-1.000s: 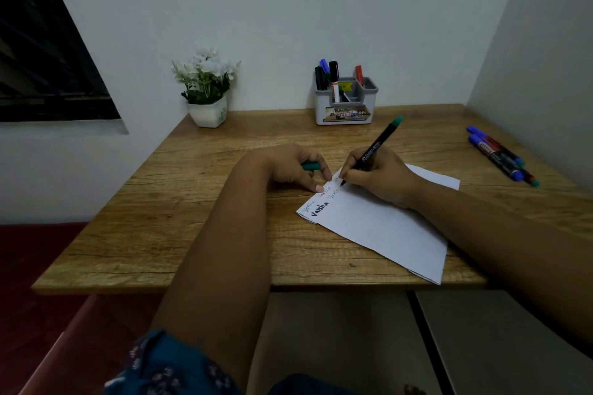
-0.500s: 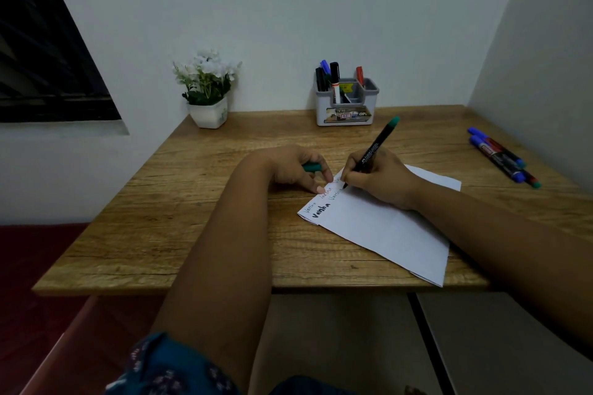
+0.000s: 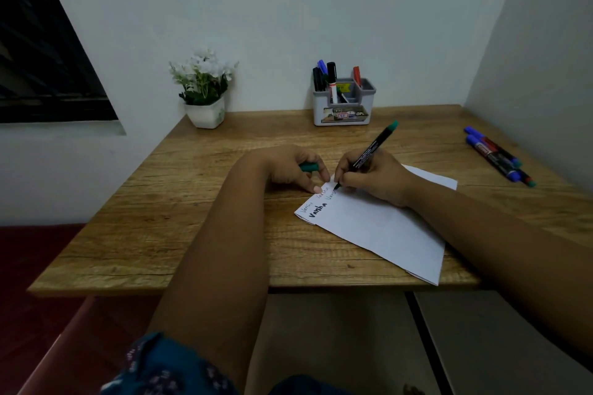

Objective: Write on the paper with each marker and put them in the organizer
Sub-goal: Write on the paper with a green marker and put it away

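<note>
Right hand (image 3: 378,176) grips green marker (image 3: 369,154), tip on paper (image 3: 378,224) reading "Varsha"; left hand (image 3: 288,170) clutches green cap (image 3: 308,167), fingertip pinning paper. Organizer (image 3: 343,112) label unreadable.

The paper (image 3: 378,228) lies on the surface (image 3: 199,234) toward its near right edge, one corner overhanging that edge. The organizer (image 3: 343,112) stands at the far edge, markers upright in it, with the potted plant (image 3: 205,96) at the far left corner. Loose markers (image 3: 497,155) lie along the right edge.
</note>
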